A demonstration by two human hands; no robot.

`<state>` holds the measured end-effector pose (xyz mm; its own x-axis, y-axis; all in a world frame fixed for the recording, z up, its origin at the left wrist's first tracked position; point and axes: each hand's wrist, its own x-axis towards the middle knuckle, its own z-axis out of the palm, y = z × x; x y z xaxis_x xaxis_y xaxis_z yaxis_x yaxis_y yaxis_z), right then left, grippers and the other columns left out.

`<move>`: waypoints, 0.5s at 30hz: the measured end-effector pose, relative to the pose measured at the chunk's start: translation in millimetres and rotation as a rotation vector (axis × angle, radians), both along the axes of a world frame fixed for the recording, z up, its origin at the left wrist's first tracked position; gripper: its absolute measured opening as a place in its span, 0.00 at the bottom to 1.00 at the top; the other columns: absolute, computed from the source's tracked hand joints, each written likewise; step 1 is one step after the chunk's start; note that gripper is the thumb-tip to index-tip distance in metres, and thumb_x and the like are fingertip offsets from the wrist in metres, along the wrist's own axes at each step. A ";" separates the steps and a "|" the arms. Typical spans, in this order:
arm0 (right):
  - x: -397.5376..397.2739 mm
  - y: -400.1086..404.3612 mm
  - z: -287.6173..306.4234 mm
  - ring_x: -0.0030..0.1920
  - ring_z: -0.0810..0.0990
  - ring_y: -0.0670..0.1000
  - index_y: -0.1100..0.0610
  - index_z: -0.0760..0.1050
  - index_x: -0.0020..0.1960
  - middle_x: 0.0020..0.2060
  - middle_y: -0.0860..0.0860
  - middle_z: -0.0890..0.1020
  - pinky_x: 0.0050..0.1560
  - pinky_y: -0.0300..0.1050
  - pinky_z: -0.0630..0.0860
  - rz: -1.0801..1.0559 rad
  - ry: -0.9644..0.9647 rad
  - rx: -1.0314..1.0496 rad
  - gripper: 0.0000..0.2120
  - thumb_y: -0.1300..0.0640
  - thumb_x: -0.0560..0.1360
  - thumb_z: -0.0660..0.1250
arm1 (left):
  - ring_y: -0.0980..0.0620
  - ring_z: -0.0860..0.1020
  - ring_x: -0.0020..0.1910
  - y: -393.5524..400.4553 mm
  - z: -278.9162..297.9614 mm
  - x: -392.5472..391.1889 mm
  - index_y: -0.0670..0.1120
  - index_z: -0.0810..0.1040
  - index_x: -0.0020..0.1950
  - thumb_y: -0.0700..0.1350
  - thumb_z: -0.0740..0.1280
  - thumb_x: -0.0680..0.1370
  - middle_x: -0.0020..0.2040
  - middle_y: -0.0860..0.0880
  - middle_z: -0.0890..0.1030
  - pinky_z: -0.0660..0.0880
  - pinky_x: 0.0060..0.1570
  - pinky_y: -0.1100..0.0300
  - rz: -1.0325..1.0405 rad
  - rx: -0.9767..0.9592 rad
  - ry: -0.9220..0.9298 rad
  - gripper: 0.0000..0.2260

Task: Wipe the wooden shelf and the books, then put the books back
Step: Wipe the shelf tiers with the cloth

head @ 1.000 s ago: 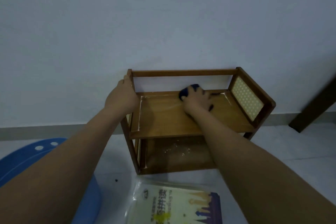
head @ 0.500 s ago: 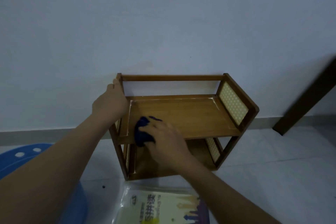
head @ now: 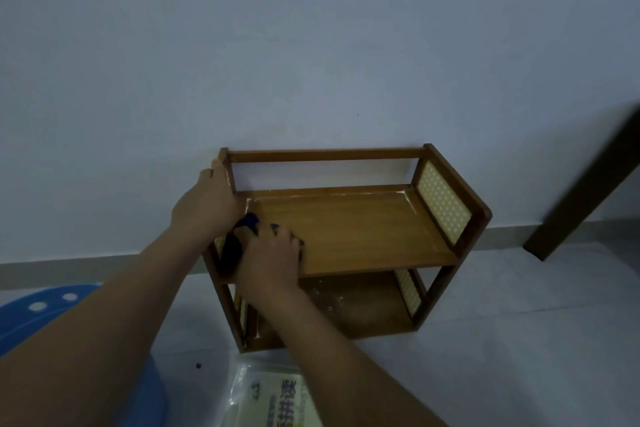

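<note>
A small two-tier wooden shelf (head: 363,229) stands on the floor against the wall, with dotted cream side panels. My left hand (head: 204,208) grips its upper left post. My right hand (head: 268,258) presses a dark blue cloth (head: 239,239) onto the front left corner of the top board; the cloth hangs over the left edge. White specks lie on the lower board (head: 349,308). A book (head: 277,399) in a clear plastic cover lies on the floor in front of the shelf, partly hidden by my right forearm.
A blue round plastic object (head: 45,308) with white holes sits at the lower left under my left arm. A dark wooden leg (head: 588,184) slants at the right. The wall stands directly behind the shelf; pale floor tiles stretch to the right.
My right hand has swept the cloth from the back middle of the top board to its front left corner. My left hand has stayed on the left post.
</note>
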<state>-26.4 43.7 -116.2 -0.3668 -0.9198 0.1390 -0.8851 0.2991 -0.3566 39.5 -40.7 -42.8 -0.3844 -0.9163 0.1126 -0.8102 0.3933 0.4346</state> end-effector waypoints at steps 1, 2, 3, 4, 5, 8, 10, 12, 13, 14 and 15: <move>8.2 -2.1 0.0 0.60 0.67 0.60 0.49 0.69 0.63 0.61 0.54 0.73 0.59 0.56 0.66 0.044 0.001 -0.039 0.18 0.53 0.74 0.66 | 0.35 0.74 0.59 0.7 1.1 1.7 0.49 0.45 0.79 0.39 0.57 0.78 0.70 0.37 0.66 0.72 0.49 0.46 -0.013 0.001 0.006 0.33; 7.5 -0.8 -0.4 0.58 0.68 0.59 0.49 0.68 0.65 0.61 0.54 0.73 0.57 0.55 0.67 0.084 0.003 -0.074 0.19 0.55 0.74 0.65 | 0.35 0.74 0.59 1.5 1.9 3.7 0.49 0.45 0.79 0.40 0.57 0.78 0.70 0.37 0.66 0.72 0.50 0.46 -0.021 0.007 0.005 0.33; -0.2 3.5 -1.2 0.57 0.69 0.58 0.48 0.67 0.66 0.61 0.54 0.73 0.56 0.54 0.69 0.119 0.016 -0.108 0.21 0.56 0.75 0.64 | 0.35 0.74 0.59 2.0 2.4 4.8 0.49 0.45 0.79 0.40 0.57 0.78 0.70 0.37 0.66 0.73 0.51 0.45 -0.023 0.013 0.006 0.33; -11.9 10.3 -5.5 0.56 0.70 0.57 0.46 0.66 0.68 0.61 0.53 0.74 0.55 0.54 0.70 0.128 0.043 -0.128 0.22 0.57 0.75 0.63 | 0.36 0.74 0.59 2.8 2.2 6.0 0.50 0.45 0.79 0.39 0.57 0.78 0.70 0.37 0.66 0.73 0.51 0.45 -0.018 0.016 0.003 0.33; -30.4 15.1 -6.8 0.56 0.70 0.57 0.45 0.65 0.68 0.61 0.53 0.74 0.55 0.54 0.70 0.093 0.065 -0.134 0.22 0.56 0.75 0.63 | 0.36 0.74 0.59 3.1 4.7 4.5 0.49 0.45 0.79 0.39 0.56 0.78 0.70 0.38 0.66 0.73 0.51 0.45 -0.013 0.012 0.005 0.32; -96.9 17.7 0.1 0.61 0.69 0.58 0.46 0.65 0.67 0.63 0.53 0.72 0.61 0.55 0.69 -0.188 -0.018 -0.081 0.21 0.55 0.75 0.63 | 0.37 0.74 0.60 5.1 5.9 3.3 0.48 0.46 0.79 0.39 0.57 0.79 0.70 0.38 0.66 0.72 0.50 0.46 -0.011 0.023 0.003 0.31; -126.8 14.1 16.4 0.64 0.67 0.58 0.48 0.65 0.69 0.66 0.53 0.70 0.64 0.55 0.69 -0.369 -0.136 -0.148 0.22 0.58 0.76 0.63 | 0.37 0.74 0.60 3.2 5.7 2.8 0.47 0.47 0.78 0.39 0.57 0.79 0.71 0.38 0.66 0.72 0.49 0.48 -0.013 0.022 0.008 0.31; -133.8 -0.4 32.2 0.66 0.65 0.57 0.49 0.65 0.71 0.69 0.53 0.68 0.66 0.55 0.67 -0.375 -0.112 -0.319 0.25 0.61 0.76 0.63 | 0.38 0.75 0.58 -0.4 2.9 3.0 0.47 0.46 0.78 0.38 0.57 0.78 0.71 0.39 0.66 0.73 0.46 0.49 0.006 0.008 -0.019 0.32; -128.4 -10.2 40.6 0.66 0.64 0.58 0.49 0.66 0.71 0.70 0.54 0.68 0.66 0.55 0.67 -0.300 -0.028 -0.408 0.25 0.62 0.75 0.63 | 0.38 0.76 0.57 -1.9 1.3 3.4 0.48 0.44 0.79 0.38 0.57 0.78 0.71 0.40 0.65 0.74 0.45 0.49 0.015 0.001 -0.038 0.32; -120.1 -23.0 46.6 0.66 0.64 0.59 0.50 0.68 0.70 0.70 0.55 0.68 0.65 0.56 0.66 -0.191 0.067 -0.473 0.24 0.63 0.75 0.64 | 0.38 0.76 0.56 -3.8 -0.5 3.6 0.48 0.44 0.79 0.38 0.57 0.78 0.72 0.40 0.65 0.75 0.45 0.48 0.017 -0.005 -0.050 0.33; -110.6 -35.9 51.7 0.66 0.65 0.61 0.50 0.69 0.69 0.70 0.56 0.69 0.63 0.57 0.66 -0.075 0.157 -0.503 0.24 0.63 0.75 0.64 | 0.38 0.76 0.56 -4.1 -1.7 4.0 0.48 0.43 0.79 0.39 0.58 0.79 0.72 0.39 0.65 0.75 0.46 0.48 0.010 -0.006 -0.045 0.33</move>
